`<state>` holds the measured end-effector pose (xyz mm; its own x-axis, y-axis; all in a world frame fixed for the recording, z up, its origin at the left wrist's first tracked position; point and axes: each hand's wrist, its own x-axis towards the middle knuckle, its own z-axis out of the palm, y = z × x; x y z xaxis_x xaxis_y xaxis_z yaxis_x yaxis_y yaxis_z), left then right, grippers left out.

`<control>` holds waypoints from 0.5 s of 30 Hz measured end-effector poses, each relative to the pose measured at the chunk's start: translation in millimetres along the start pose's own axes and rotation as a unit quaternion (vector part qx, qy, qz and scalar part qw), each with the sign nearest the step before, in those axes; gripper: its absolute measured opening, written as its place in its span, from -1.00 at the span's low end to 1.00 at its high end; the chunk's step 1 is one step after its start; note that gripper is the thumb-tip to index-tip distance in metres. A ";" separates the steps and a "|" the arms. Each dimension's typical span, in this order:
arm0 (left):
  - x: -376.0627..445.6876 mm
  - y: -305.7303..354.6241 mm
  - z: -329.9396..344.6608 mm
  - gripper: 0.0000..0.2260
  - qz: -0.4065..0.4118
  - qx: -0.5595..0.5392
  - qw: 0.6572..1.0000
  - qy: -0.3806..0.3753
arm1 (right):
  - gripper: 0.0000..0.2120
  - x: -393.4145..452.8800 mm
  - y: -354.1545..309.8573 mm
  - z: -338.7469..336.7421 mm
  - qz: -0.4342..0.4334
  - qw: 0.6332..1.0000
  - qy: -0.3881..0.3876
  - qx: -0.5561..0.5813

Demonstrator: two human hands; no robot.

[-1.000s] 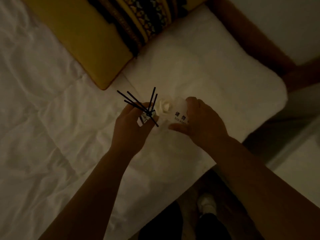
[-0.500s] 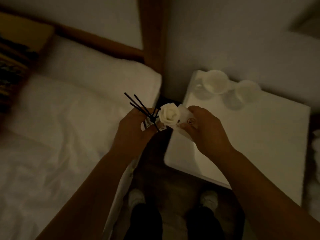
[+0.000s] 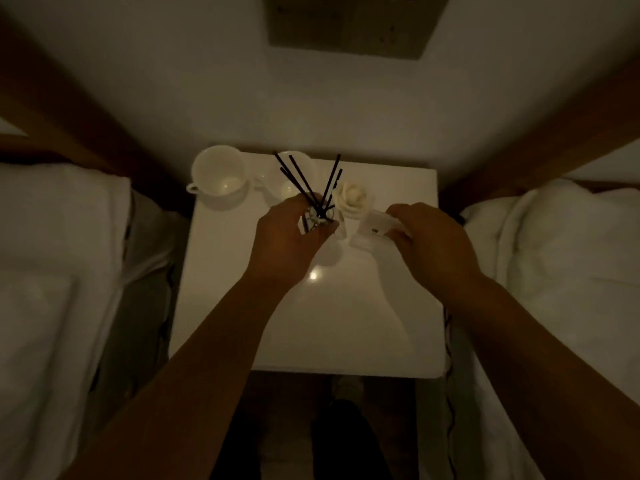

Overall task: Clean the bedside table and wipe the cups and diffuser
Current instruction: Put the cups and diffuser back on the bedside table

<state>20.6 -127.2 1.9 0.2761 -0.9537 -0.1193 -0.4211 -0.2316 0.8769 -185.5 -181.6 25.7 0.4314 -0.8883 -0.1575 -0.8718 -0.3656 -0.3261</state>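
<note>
My left hand grips a small glass reed diffuser with several black sticks fanning upward and a white rose on it. It is held just above the white bedside table. My right hand holds a small white sign card with dark print, right of the diffuser and apart from it. Two white cups stand at the table's back left: one near the corner, the other partly hidden behind the sticks.
White beds flank the table, one on the left and one on the right. A wall panel sits on the wall behind. My shoes show on the dark floor below the table's front edge.
The view swung from the left bed to face the bedside table. Both hands carried the diffuser and card over the table, and the card has moved apart from the diffuser to the right.
</note>
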 end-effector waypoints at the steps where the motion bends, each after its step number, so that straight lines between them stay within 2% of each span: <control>1: 4.9 3.9 10.1 -0.76 -0.002 -0.011 1.000 -0.003 | -0.78 4.0 9.8 -1.3 0.000 1.000 0.002 -0.009; 5: 26.1 9.9 44.5 -0.74 -0.017 -0.011 1.000 -0.011 | -0.82 22.6 40.5 -2.3 0.005 0.998 0.001 -0.057; 9: 48.1 7.2 67.6 -0.78 -0.005 0.047 0.999 0.004 | -0.77 41.7 60.6 0.0 -0.001 0.997 -0.007 -0.075; 15: 68.2 -6.2 90.2 -0.77 -0.023 0.059 0.998 0.002 | -0.71 62.7 80.7 10.7 -0.003 0.998 -0.037 -0.059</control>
<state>-35.9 -208.1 -53.7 0.3006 -0.9410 -0.1556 -0.5070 -0.2959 0.8096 -226.2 -263.8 -20.5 0.4493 -0.8643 -0.2262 -0.8883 -0.4050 -0.2168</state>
